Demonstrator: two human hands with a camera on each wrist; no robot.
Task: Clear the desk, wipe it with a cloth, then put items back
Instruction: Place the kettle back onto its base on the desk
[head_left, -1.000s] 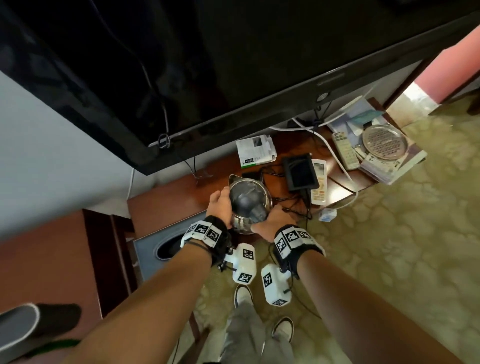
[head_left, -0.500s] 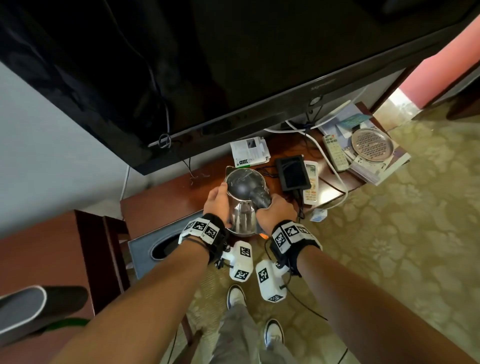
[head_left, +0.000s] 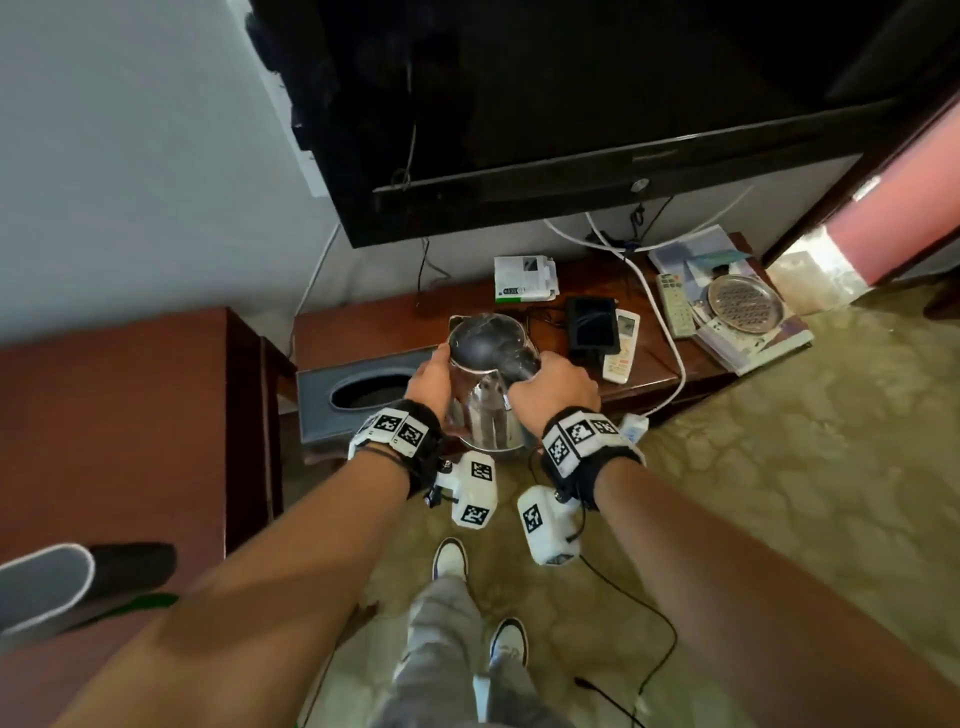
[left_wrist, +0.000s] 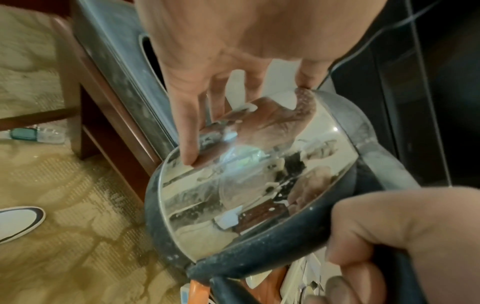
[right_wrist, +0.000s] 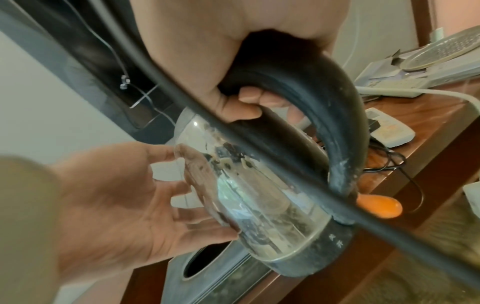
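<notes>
A shiny steel electric kettle (head_left: 488, 415) with a dark lid and black handle (right_wrist: 337, 107) hangs tilted above the front edge of the wooden desk (head_left: 363, 332). My right hand (head_left: 553, 395) grips the handle, fingers curled through it (right_wrist: 249, 100). An orange switch (right_wrist: 379, 205) sits at the handle's base. My left hand (head_left: 428, 382) lies flat against the kettle's left side with straight fingers (left_wrist: 189, 144). In the left wrist view the kettle (left_wrist: 259, 174) mirrors both hands. A black cord (right_wrist: 259, 156) crosses the right wrist view in front of the kettle (right_wrist: 259, 205).
A grey tissue box (head_left: 363, 395) stands left of the kettle. On the desk lie a white leaflet pack (head_left: 524, 280), a black device (head_left: 592, 322), two remotes (head_left: 621, 345) (head_left: 675, 304), a white cable (head_left: 665, 338) and a metal plate (head_left: 745, 301) on books. A TV (head_left: 571, 104) hangs above.
The kettle has risen off the desk and come toward me, now tilted, with both hands still on it. The head view has swung left.
</notes>
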